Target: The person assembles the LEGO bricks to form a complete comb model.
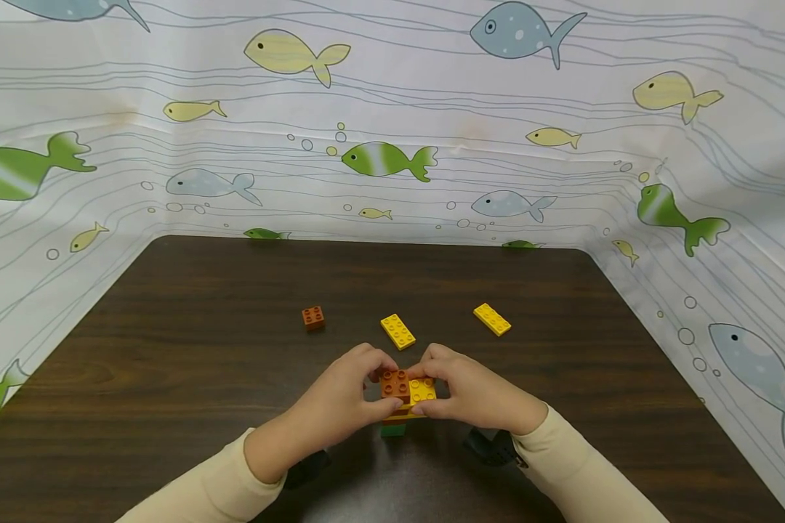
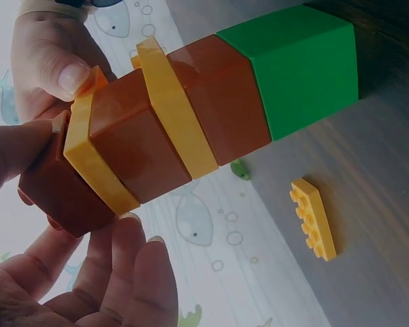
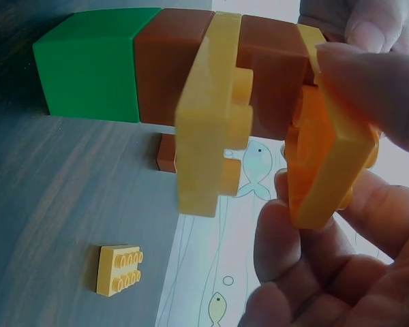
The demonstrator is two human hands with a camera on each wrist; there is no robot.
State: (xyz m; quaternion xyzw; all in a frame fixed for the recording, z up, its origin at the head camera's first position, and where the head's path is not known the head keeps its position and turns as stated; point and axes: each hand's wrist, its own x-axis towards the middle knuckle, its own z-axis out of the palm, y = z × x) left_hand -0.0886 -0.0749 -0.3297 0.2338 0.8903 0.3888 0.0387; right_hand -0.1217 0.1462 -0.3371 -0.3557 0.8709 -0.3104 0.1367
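A tower of bricks stands upright on the table. At its foot is a green brick (image 2: pixel 303 75), then a brown brick (image 2: pixel 221 99), a lower yellow plate (image 3: pixel 204 129), another brown brick (image 2: pixel 136 139) and an upper yellow plate (image 3: pixel 334 163). A top brown brick (image 1: pixel 395 385) sits on one half of that plate. My left hand (image 1: pixel 340 388) pinches the top brown brick between thumb and fingers. With thumb and fingertips, my right hand (image 1: pixel 474 388) grips the overhanging end of the upper yellow plate. Both yellow plates stick out to the right.
Beyond the hands lie a loose brown brick (image 1: pixel 313 318), a yellow plate (image 1: pixel 397 331) and a second yellow plate (image 1: pixel 492 319) farther right. The dark wooden table (image 1: pixel 203 349) is surrounded by a fish-patterned sheet (image 1: pixel 419 87) at the back and sides.
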